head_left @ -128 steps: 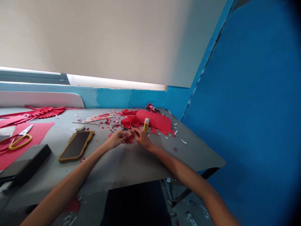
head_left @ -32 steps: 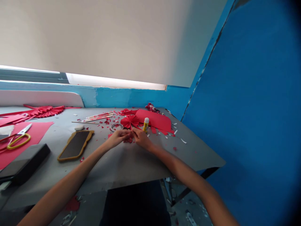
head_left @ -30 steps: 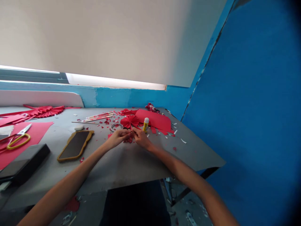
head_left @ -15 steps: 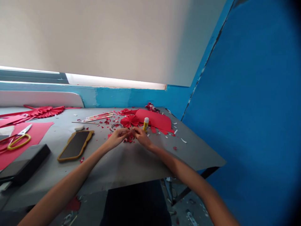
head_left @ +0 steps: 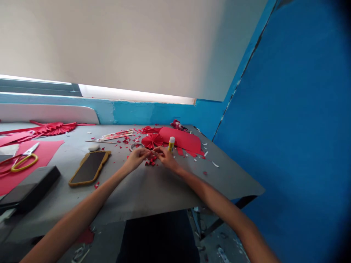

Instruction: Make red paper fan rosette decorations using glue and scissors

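Note:
My left hand [head_left: 137,157] and my right hand [head_left: 165,157] meet over the grey table [head_left: 153,190], fingers pinched together on a small folded piece of red paper [head_left: 151,160]. Small red scraps lie just under them. Behind the hands sits a red pleated paper rosette [head_left: 152,140]. A glue stick [head_left: 171,143] with a white cap stands upright just beyond my right hand. A metal ring [head_left: 136,146] lies beyond my left hand.
A phone in a brown case [head_left: 89,167] lies left of my arms. Yellow-handled scissors [head_left: 22,160] rest on red paper at far left, by a dark box [head_left: 29,189]. Red sheet [head_left: 183,140], wooden sticks [head_left: 116,136], white eraser [head_left: 93,147]. Blue wall at right.
Both hands have stayed together on the small red paper, lifting slightly off the table and shifting a little away from me. Nothing else on the table has moved.

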### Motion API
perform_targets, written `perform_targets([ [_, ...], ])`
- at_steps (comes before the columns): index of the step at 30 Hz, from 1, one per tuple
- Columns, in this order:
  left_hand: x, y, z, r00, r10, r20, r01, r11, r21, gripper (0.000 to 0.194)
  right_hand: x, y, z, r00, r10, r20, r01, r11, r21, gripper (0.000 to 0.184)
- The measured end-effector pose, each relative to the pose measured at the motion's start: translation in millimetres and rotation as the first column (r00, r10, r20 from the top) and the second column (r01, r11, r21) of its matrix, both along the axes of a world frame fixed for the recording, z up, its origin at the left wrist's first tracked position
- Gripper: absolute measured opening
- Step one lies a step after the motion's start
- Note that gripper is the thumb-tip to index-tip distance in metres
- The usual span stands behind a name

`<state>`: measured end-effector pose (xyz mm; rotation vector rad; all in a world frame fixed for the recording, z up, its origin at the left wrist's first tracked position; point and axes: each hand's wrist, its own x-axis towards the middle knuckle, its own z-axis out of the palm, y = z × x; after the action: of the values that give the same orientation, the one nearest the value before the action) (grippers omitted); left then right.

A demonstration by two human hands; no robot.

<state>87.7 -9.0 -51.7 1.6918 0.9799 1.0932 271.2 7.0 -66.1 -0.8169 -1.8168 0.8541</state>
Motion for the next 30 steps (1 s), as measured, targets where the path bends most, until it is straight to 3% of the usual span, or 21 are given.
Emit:
perform_targets([
  [4,0,3,-4.5,0.992,-0.071,0.103,0.076,0.996,-0.046,0.046,0,1,-0.7,0.998,0.004,-0.065,-0.008,0.998,-0.063,0.034],
  [8,1,4,-8.4,0.99,-0.1,0.104,0.104,0.994,-0.035,0.043,2,3,-1.0,0.997,0.002,-0.077,-0.009,0.996,-0.09,0.035],
  [14,-2,2,-7.0,0.995,-0.089,-0.038,0.088,0.996,-0.005,0.044,6,2,0.5,0.998,-0.061,0.0,0.061,0.995,0.073,0.027],
  [19,-3,-2,-1.9,0.989,0.016,-0.147,-0.006,0.998,0.066,0.044,6,-2,2.9,0.999,-0.036,0.03,0.031,0.989,0.147,0.023],
  [26,-3,0,-2.8,0.996,-0.038,-0.086,0.04,0.999,0.023,0.043,6,-9,11.4,0.999,-0.032,0.008,0.03,0.981,0.193,0.027],
  [30,-5,-3,4.8,0.995,-0.078,-0.064,0.079,0.997,0.01,0.04,8,-13,17.2,1.0,-0.004,0.013,0.001,0.972,0.235,0.028],
])
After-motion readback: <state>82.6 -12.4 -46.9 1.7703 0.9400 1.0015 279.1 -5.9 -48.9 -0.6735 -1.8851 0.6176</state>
